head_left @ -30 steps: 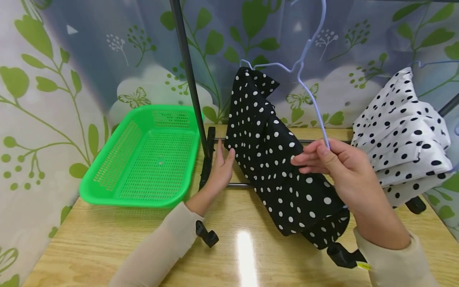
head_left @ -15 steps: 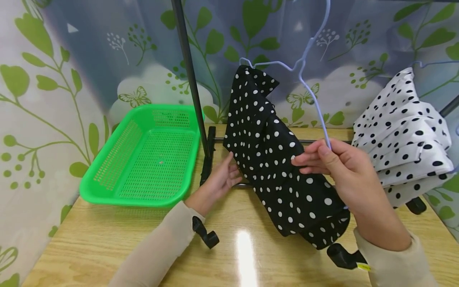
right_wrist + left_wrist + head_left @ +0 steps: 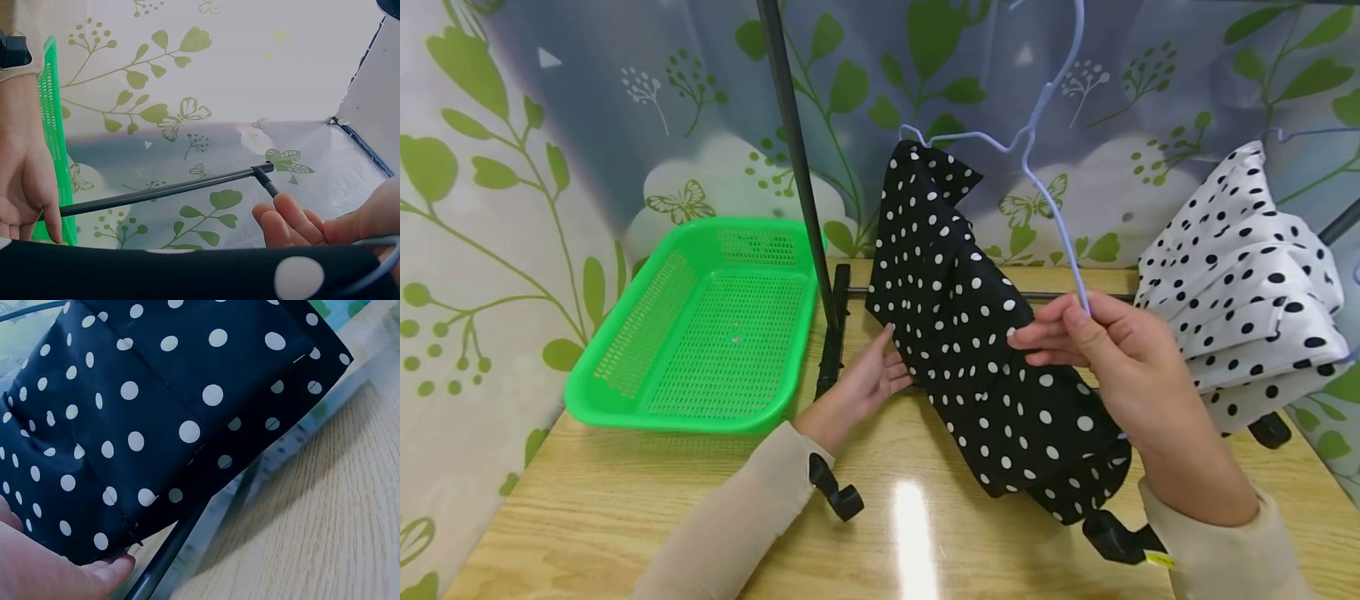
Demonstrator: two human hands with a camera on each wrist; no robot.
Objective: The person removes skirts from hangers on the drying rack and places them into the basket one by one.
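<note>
A black polka-dot garment hangs slanted on a light-blue hanger in the head view. My right hand pinches the hanger's right arm between thumb and index finger, its other fingers lying near the cloth. At the garment's left edge is my left hand, its fingers loosely bent and the thumb pointing up. In the left wrist view, the fingertips of the left hand meet the lower edge of the garment. Whether they touch or only lie beside it I cannot tell.
A green plastic basket stands left of the black rack's upright pole. On the right hangs a white garment with black dots. The rack's black feet rest on the wooden table. A leaf-patterned curtain stands behind.
My left hand has moved down and slightly right along the garment's left edge, its fingers bending from straighter to looser. The right hand still pinches the hanger in the same place.
</note>
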